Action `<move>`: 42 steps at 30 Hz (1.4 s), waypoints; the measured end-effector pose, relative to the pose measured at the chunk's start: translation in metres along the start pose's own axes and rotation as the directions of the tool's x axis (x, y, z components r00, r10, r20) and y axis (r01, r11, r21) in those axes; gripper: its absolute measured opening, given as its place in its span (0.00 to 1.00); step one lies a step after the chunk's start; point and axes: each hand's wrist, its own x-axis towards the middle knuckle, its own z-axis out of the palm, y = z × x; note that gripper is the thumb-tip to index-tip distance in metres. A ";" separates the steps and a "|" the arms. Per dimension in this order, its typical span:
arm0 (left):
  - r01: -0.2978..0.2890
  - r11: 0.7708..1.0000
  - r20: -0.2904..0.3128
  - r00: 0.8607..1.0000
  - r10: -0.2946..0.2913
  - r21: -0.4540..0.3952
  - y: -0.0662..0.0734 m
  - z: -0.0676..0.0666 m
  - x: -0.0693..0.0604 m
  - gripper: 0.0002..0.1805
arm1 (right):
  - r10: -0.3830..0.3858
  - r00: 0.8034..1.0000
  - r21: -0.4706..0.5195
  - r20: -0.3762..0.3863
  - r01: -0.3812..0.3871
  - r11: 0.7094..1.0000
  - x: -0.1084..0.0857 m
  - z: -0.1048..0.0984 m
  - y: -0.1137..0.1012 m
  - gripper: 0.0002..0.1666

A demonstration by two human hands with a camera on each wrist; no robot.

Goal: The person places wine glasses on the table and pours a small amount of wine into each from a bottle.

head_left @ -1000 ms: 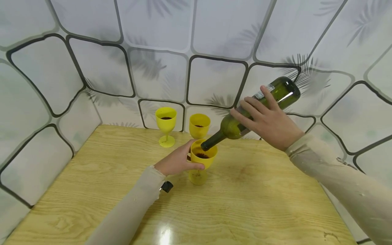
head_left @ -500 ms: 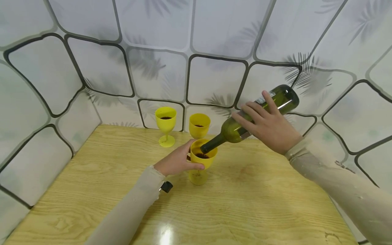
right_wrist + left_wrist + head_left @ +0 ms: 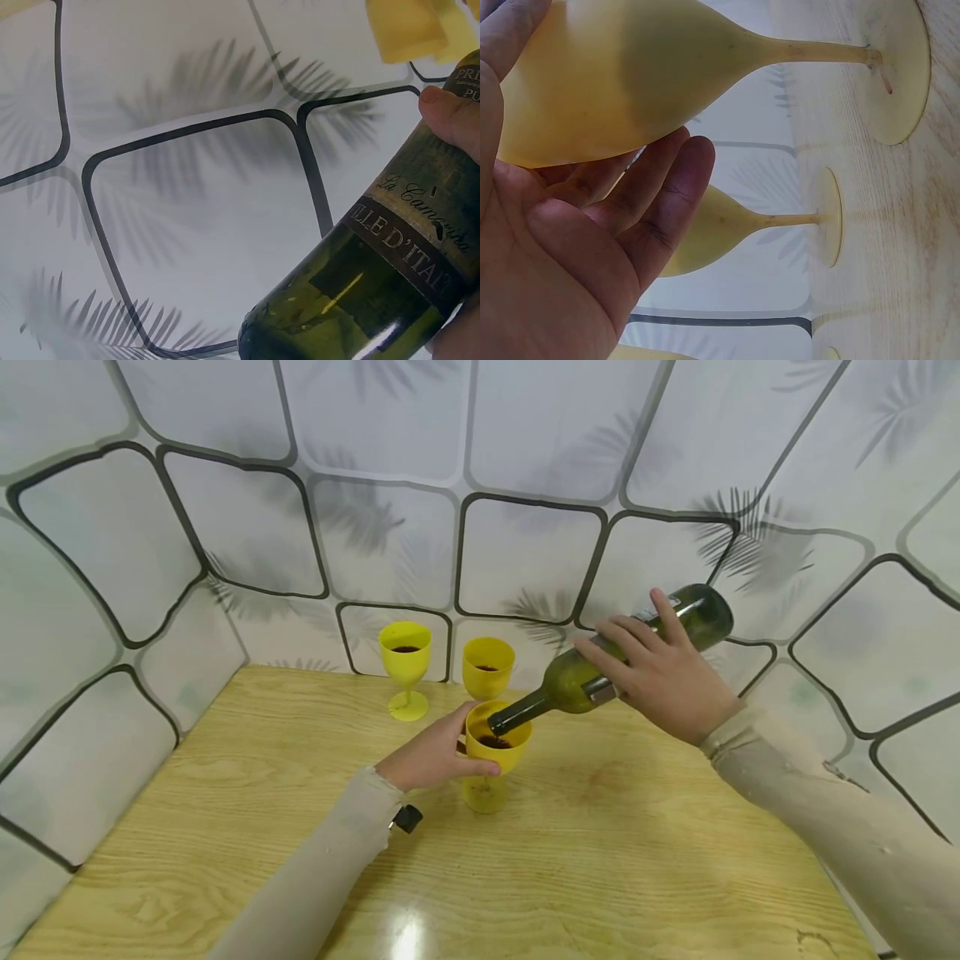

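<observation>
My right hand (image 3: 663, 681) grips a green glass wine bottle (image 3: 570, 681), tilted with its neck down to the left. The bottle's mouth lies just inside the rim of the nearest yellow goblet (image 3: 512, 757), where dark liquid shows. Around that goblet's bowl curl the thumb and fingers of my left hand (image 3: 435, 752); its foot stands on the table. In the left wrist view the hand (image 3: 577, 247) cups the goblet bowl (image 3: 630, 82) from the side. The bottle's printed label (image 3: 420, 217) faces the right wrist camera, with fingers partly over it.
Two more yellow goblets with dark liquid stand behind: one goblet (image 3: 406, 660) to the left, another goblet (image 3: 488, 664) directly behind the held one. All are on a wooden table (image 3: 637, 860). A patterned wall (image 3: 390, 543) rises at the table's back edge.
The bottle's base has dropped and the bottle lies flatter, its mouth slightly further left in the goblet. The right hand has lowered with it. The left hand and goblets stay in place.
</observation>
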 end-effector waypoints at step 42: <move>0.034 0.999 0.007 0.999 -0.034 0.017 -0.001 0.001 -0.001 0.45 | 0.784 0.595 0.839 0.179 -0.509 0.195 -0.068 0.102 -0.076 0.53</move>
